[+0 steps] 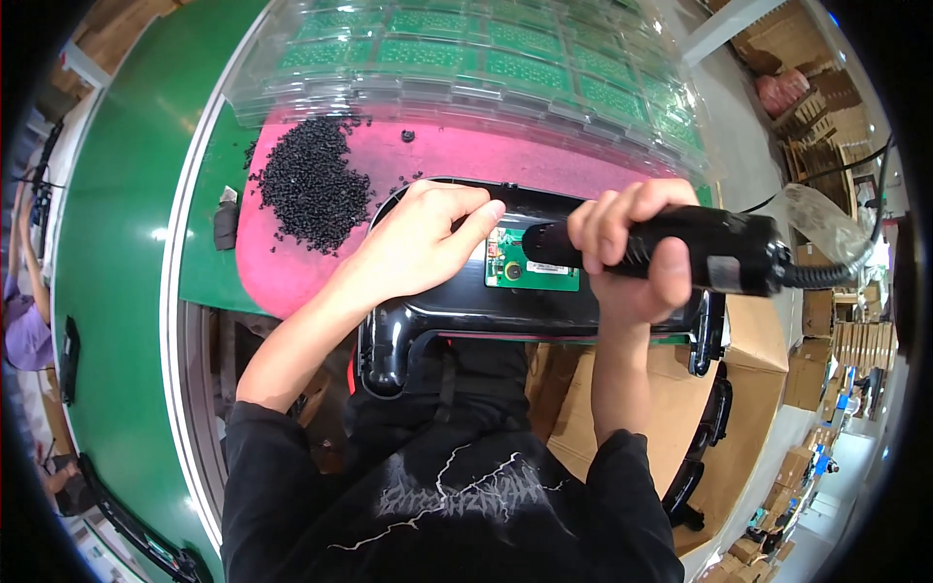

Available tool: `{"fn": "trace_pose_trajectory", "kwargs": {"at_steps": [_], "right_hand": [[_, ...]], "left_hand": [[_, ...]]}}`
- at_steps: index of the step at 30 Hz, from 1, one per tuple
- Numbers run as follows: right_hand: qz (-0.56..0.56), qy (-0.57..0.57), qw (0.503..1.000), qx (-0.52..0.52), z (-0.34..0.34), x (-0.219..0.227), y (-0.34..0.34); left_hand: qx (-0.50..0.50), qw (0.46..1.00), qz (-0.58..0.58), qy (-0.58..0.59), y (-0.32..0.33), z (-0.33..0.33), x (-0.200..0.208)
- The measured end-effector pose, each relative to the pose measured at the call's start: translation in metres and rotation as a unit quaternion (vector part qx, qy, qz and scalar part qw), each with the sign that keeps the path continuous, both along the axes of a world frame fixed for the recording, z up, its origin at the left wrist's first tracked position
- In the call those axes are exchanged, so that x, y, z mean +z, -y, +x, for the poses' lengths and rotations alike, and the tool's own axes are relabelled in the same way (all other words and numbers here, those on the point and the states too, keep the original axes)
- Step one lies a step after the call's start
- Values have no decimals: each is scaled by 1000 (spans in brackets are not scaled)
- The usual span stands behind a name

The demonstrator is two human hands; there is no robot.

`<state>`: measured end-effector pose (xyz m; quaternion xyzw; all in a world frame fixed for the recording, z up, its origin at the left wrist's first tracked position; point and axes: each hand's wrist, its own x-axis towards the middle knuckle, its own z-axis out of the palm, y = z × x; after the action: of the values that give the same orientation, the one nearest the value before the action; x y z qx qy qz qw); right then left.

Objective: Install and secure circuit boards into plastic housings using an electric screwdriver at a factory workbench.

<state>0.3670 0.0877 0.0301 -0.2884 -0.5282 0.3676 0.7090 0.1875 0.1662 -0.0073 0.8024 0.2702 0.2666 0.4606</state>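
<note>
A glossy black plastic housing (447, 313) lies in front of me, with a green circuit board (520, 277) set in its middle. My right hand (637, 243) is wrapped round a black electric screwdriver (714, 248), its nose pointing left over the board. Whether the bit touches a screw is hidden. My left hand (428, 238) rests over the housing's left part, thumb and forefinger pinched together at the board's upper left corner. Anything between those fingertips is too small to make out. Left of the housing, a heap of small black screws (311, 185) is spread on a pink mat (282, 277).
Stacked clear plastic trays (466, 102) with green boards stand behind the mat. The screwdriver's cord (826, 275) runs off right. A cardboard box (753, 389) with black parts (685, 481) stands low right. A green belt (126, 253) and a person's purple sleeve (27, 335) are left.
</note>
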Motion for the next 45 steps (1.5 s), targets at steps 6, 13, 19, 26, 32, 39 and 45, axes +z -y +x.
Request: {"fn": "trace_pose_trajectory", "kwargs": {"at_steps": [6, 13, 19, 26, 32, 39, 45], "right_hand": [[-10, -23, 999, 30, 1, -11, -6], [-34, -17, 998, 52, -10, -9, -12], [-29, 99, 994, 22, -6, -15, -26], [-21, -21, 999, -22, -9, -14, -7], [44, -102, 994, 2, -6, 12, 15], [60, -88, 994, 2, -7, 22, 22], [64, -59, 996, 5, -5, 19, 22]], "left_hand": [[20, 999, 16, 22, 3, 4, -6], [-31, 995, 90, -20, 0, 0, -15], [-33, 993, 112, -34, 0, 1, -15], [-40, 991, 112, -63, 2, -3, -14], [-99, 990, 100, 29, 2, -5, -14], [-96, 988, 98, 67, 3, -1, -13], [-89, 984, 145, 60, 4, 0, -7]]}}
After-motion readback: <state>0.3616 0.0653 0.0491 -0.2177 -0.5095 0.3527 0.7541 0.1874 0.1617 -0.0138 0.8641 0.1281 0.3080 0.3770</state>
